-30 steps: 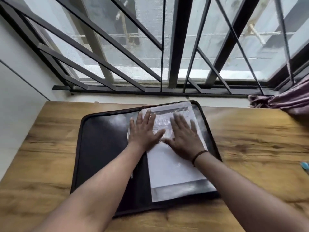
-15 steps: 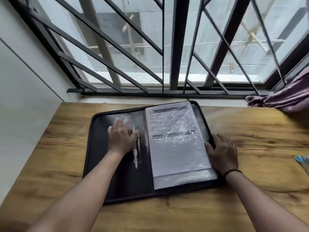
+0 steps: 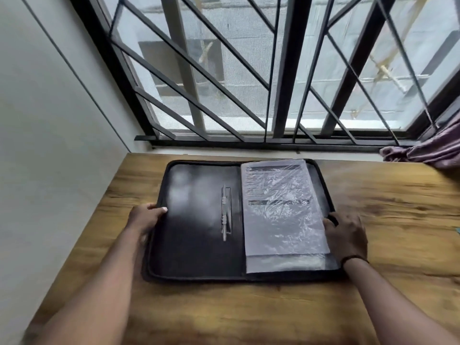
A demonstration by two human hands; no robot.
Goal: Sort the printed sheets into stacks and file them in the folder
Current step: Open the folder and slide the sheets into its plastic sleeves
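Note:
A black zip folder (image 3: 199, 220) lies open flat on the wooden table (image 3: 385, 207). Its right half holds printed sheets in a clear plastic sleeve (image 3: 281, 215); its left half is bare, with a metal clip (image 3: 225, 212) by the spine. My left hand (image 3: 145, 217) grips the folder's left edge, thumb on the inner cover. My right hand (image 3: 347, 235) grips the right edge beside the sleeve, fingers curled over the rim.
A barred window (image 3: 273, 83) runs along the table's far side. A white wall (image 3: 44, 145) closes the left. Purple cloth (image 3: 423, 150) lies at the far right corner of the table.
Both hands left the sheets and moved outward: the left from the inner cover to the folder's left edge, the right stayed at the right edge. The view tilted up.

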